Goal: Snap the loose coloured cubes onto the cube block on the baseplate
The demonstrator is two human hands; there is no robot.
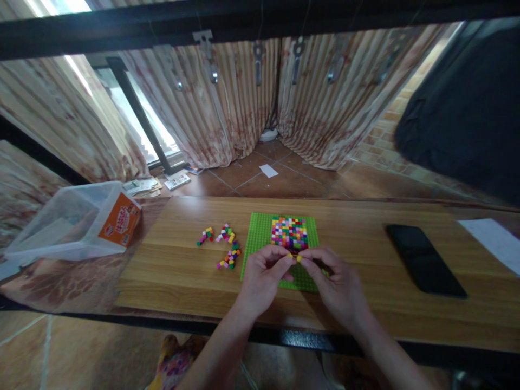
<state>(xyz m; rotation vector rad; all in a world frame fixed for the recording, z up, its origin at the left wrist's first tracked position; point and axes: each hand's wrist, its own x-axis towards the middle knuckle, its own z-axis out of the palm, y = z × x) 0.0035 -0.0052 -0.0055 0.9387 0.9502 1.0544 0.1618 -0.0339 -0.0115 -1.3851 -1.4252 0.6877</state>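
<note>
Both my hands meet over the near part of a green studded baseplate (255, 233) on the wooden table. My left hand (266, 273) pinches a small yellow brick (290, 255) between thumb and finger. Just beside it, my right hand (333, 280) pinches another small yellow brick (299, 259). Whether the two pieces are joined cannot be made out. Beyond my fingertips, a block of many-coloured small bricks (289, 230) covers the far middle of the baseplate. Loose coloured bricks (233, 253) lie in short chains and clusters to the left of the plate.
A black phone-like slab (424, 260) lies on the table (357, 227) at the right, with a white paper (493, 241) past it. A clear plastic bin (77, 216) with an orange label stands off the left end. A dark bar (260, 27) crosses overhead.
</note>
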